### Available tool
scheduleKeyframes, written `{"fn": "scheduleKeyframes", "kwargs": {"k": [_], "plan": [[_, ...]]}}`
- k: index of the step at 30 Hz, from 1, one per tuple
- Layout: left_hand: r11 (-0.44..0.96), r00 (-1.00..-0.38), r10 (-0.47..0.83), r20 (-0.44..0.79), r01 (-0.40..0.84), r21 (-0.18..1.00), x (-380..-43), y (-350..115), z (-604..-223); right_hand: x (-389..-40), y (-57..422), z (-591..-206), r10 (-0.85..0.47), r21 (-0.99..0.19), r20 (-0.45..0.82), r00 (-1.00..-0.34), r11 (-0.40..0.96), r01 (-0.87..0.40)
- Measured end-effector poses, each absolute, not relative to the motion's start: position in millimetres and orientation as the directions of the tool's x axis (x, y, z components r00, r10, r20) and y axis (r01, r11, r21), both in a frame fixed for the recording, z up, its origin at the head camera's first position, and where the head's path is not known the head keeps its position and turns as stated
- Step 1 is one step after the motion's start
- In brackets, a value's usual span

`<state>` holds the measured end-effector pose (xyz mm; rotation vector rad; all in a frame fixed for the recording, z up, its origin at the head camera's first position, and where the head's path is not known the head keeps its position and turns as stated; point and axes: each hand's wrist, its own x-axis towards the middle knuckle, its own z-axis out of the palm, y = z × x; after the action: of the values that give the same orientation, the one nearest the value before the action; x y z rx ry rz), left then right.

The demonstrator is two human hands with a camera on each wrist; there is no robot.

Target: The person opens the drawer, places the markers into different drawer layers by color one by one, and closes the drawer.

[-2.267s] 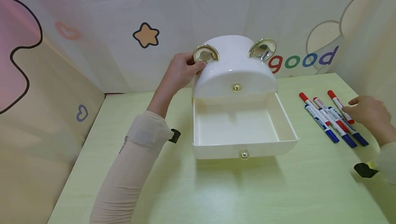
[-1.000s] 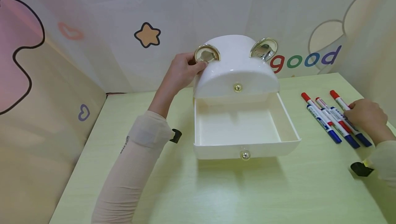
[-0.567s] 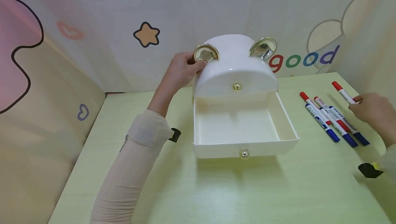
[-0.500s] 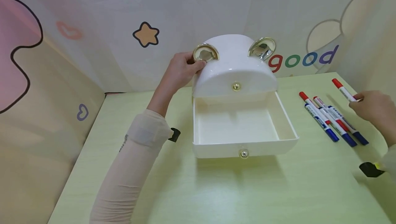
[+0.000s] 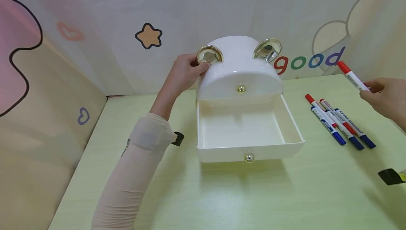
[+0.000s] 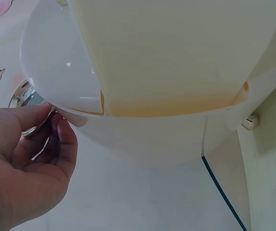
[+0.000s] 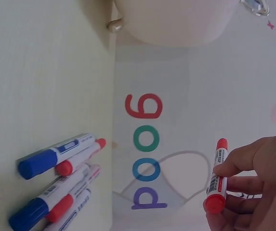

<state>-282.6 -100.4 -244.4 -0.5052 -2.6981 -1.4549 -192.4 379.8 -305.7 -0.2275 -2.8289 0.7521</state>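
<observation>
Across a pale green worktop [image 5: 222, 201], wood-grained and set in a corner, light falls softly; behind it hangs a pale backdrop [image 5: 108, 60] printed with an orange star [image 5: 148, 36], hearts and the word "good" [image 5: 298, 62] in coloured letters. On the worktop stands a glossy white case [image 5: 236, 53] with two gold ears [image 5: 268, 50], its drawer [image 5: 250, 154] pulled out toward the viewer.

The right hand [image 5: 387, 97] pinches a red-and-white marker [image 5: 354, 78] between thumb and fingers, raised above the worktop at the right. Its long axis slants, the red end pointing up and left toward the back. Five red and blue markers [image 5: 326, 123] lie side by side below, blue ends toward the front right.

The left hand [image 5: 185, 74] is clamped on the case beside its left ear, some fingertips hidden behind it. In the head view, the held marker's lower end is covered by fingers and the right forearm is cut off; its printing is too small to read.
</observation>
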Motion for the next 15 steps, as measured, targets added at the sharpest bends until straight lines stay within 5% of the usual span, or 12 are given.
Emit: {"fn": "scheduleKeyframes", "kwargs": {"k": [15], "plan": [[0.514, -0.948, 0.263, 0.182, 0.297, 0.805, -284, -100, -244, -160, 319, -257, 0.045, -0.513, 0.296, -0.954, 0.85, -0.12]]}}
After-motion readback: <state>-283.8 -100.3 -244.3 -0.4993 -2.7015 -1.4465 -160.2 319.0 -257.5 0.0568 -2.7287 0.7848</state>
